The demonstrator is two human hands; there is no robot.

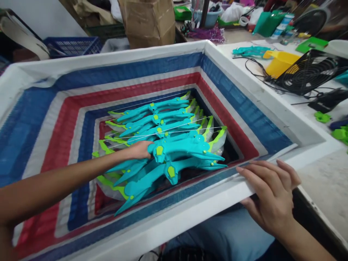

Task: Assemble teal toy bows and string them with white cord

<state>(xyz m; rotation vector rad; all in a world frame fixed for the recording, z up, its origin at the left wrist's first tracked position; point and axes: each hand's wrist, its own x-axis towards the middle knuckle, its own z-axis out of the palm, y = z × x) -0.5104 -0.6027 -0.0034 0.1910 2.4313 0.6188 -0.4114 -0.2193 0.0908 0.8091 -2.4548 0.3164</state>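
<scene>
Inside a large bin lined with striped cloth [130, 84], several turquoise toy bows [187, 145] with lime-green tips and white strings lie in a row. My left hand [140, 149] reaches in from the left and is closed on one of these bows near its middle. Its fingertips are hidden behind the turquoise plastic. At the near right, my right hand [272, 190] grips the bin's white rim [217, 195], fingers over the top and thumb below.
To the right, a worktable [244, 81] carries a black fan [312, 72], a yellow scoop-like container [282, 64], cables and green plastic pieces [341, 133]. Behind the bin stand a cardboard box [149, 23] and a blue basket [72, 46].
</scene>
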